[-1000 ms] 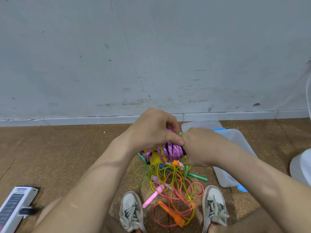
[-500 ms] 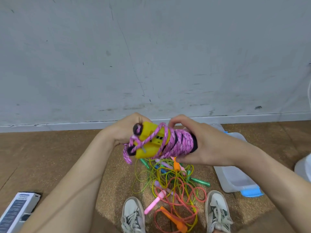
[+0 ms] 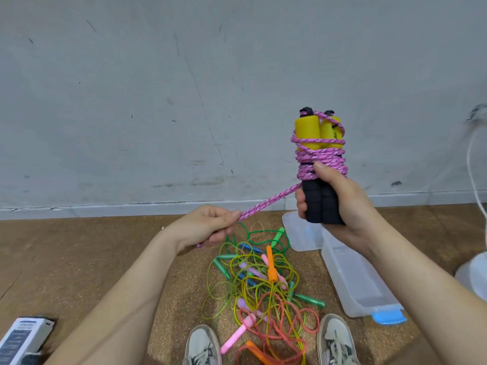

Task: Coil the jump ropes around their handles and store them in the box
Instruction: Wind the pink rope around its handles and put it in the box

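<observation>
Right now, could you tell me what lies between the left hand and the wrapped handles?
In the head view, only a taut pink rope spans from the left hand to the handles.

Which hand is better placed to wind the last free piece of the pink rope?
Left. The left hand pinches the taut pink rope; the right hand is busy gripping the handles.

pink speckled rope (image 3: 320, 159); yellow-and-black handles (image 3: 317, 164); clear box (image 3: 355, 280)
</observation>
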### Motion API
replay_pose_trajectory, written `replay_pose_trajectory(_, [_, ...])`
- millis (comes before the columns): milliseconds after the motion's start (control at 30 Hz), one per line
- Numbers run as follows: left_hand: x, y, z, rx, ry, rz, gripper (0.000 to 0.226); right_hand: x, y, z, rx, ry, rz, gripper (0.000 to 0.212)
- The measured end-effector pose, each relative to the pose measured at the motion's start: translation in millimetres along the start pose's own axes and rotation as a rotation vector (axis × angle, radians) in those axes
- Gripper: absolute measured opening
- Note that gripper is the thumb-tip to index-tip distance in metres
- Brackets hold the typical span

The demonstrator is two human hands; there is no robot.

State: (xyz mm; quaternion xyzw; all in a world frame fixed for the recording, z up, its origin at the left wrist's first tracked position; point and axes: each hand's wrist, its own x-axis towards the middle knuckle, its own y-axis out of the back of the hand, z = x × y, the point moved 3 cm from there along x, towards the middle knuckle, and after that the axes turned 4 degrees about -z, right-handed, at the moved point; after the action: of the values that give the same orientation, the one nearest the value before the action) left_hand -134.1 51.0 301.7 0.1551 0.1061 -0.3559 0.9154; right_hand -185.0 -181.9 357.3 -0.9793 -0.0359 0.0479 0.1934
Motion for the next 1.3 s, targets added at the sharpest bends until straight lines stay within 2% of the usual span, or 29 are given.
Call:
replay_pose_trajectory(100, [-6, 5, -16, -0.017, 0.058, -0.111, 0.048, -1, -3, 1, 0.012, 0.006, -0.033, 0.033])
replay_pose_trajectory(200, [-16, 17, -27, -0.194, 0.082, -0.139, 0.041, -3, -4, -2, 0.029, 0.030, -0.046, 0.032])
replay_pose_trajectory(267, [-21, 31, -30, -0.389, 0.065, -0.029, 0.037, -2, -2, -3, 0.047, 0.034, -0.042, 0.033])
replay_pose_trajectory(367, [-26, 49, -29, -0.628, -0.026, 0.190, 0.056, 1, 1, -1, -0.006, 0.026, -0.060, 0.036])
replay_pose_trajectory(400, [-27, 52, -28, -0.681, -0.046, 0.265, 0.053, 2, 2, -1, -0.024, 0.018, -0.066, 0.036])
replay_pose_trajectory(500, [-27, 56, -27, -0.807, 0.018, 0.465, 0.011, 5, 5, 2, -0.137, -0.030, -0.083, 0.034])
replay_pose_trajectory(567, [-24, 56, -33, -0.853, 0.124, 0.513, 0.004, 5, 5, 4, -0.254, -0.035, -0.114, 0.034])
replay_pose_trajectory(633, [-22, 58, -39, -0.840, 0.182, 0.522, 0.014, 4, 2, 6, -0.296, -0.026, -0.136, 0.037])
replay_pose_trajectory(700, [-22, 56, -41, -0.718, 0.220, 0.489, 0.024, 4, 2, 5, -0.297, -0.016, -0.130, 0.041])
replay_pose_trajectory(800, [-23, 48, -40, -0.362, 0.303, 0.384, 0.037, 5, 3, 0, -0.210, -0.017, -0.110, 0.037])
replay_pose_trajectory(967, [-11, 29, -51, 0.538, 0.527, 0.172, 0.061, 3, -5, 2, -0.046, -0.081, -0.126, 0.035])
replay_pose_trajectory(1033, [-2, 22, -43, 0.884, 0.525, 0.274, 0.062, 1, -11, 5, 0.017, -0.114, -0.159, 0.034])
replay_pose_trajectory(1067, [1, 16, -30, 0.968, 0.423, 0.370, 0.058, 1, -15, 7, 0.055, -0.129, -0.178, 0.034])
replay_pose_trajectory(1100, [5, 5, -15, 0.869, 0.261, 0.436, 0.051, 1, -18, 8, 0.085, -0.142, -0.198, 0.035])
replay_pose_trajectory(1133, [9, -9, 1, 0.597, 0.076, 0.433, 0.044, 0, -22, 10, 0.099, -0.156, -0.220, 0.036])
replay_pose_trajectory(1167, [12, -25, 19, 0.241, -0.073, 0.341, 0.042, 0, -25, 12, 0.099, -0.173, -0.246, 0.039])
replay_pose_trajectory(1200, [12, -43, 36, -0.087, -0.145, 0.191, 0.043, 0, -29, 14, 0.092, -0.190, -0.271, 0.041])
replay_pose_trajectory(1233, [12, -58, 49, -0.310, -0.166, 0.064, 0.045, 0, -31, 15, 0.096, -0.206, -0.287, 0.043])
replay_pose_trajectory(1267, [12, -65, 54, -0.420, -0.160, -0.001, 0.045, 1, -31, 15, 0.113, -0.219, -0.288, 0.043])
replay_pose_trajectory(1300, [11, -67, 58, -0.412, -0.153, -0.001, 0.042, 1, -30, 14, 0.126, -0.230, -0.272, 0.041])
